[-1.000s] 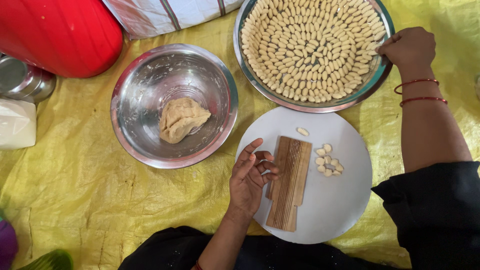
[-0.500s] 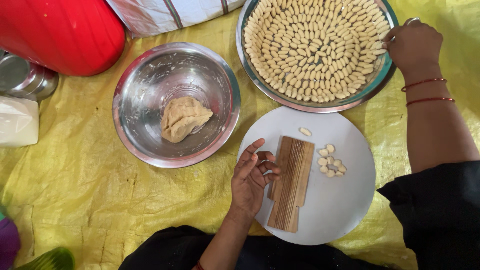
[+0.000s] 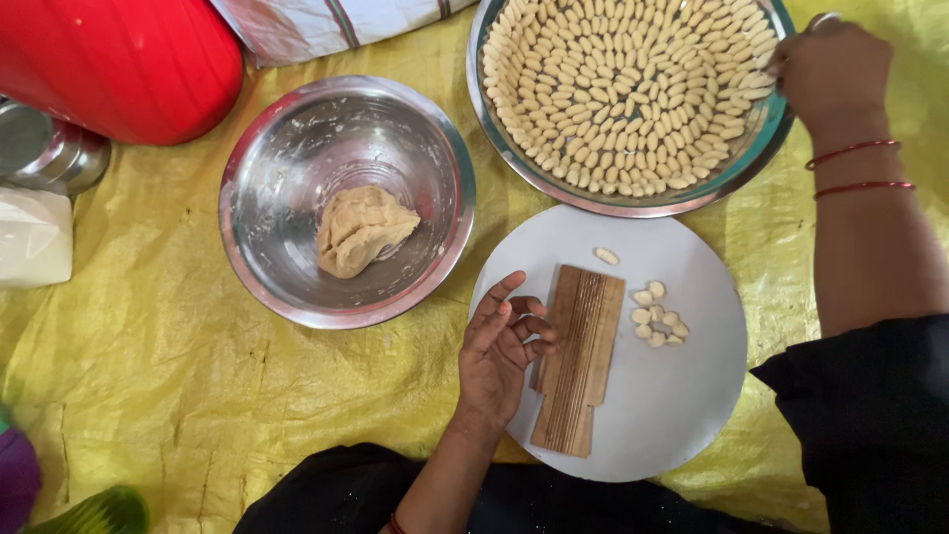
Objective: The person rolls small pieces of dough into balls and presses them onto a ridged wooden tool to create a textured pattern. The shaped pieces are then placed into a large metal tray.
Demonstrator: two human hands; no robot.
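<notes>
My left hand (image 3: 506, 346) lies palm up on the left edge of a white plate (image 3: 682, 415). Its loosely curled fingers touch the left side of a ridged wooden board (image 3: 578, 361), and nothing shows in the hand. A small heap of shaped dough pieces (image 3: 657, 316) sits right of the board, with one single piece (image 3: 606, 255) above it. My right hand (image 3: 828, 69), bangles on the wrist, is closed over the right rim of a wide steel tray (image 3: 633, 203). The tray is filled with several rows of shaped dough pieces (image 3: 623, 89).
A steel bowl (image 3: 287, 168) holding a lump of dough (image 3: 361, 229) stands left of the plate. A red container (image 3: 119, 59), steel vessels (image 3: 49, 148) and a white tub (image 3: 30, 237) sit at the far left. Everything rests on a yellow plastic sheet (image 3: 148, 396).
The view has shifted slightly. My left hand's fingers have curled a little more against the board. My right hand stays at the tray's rim.
</notes>
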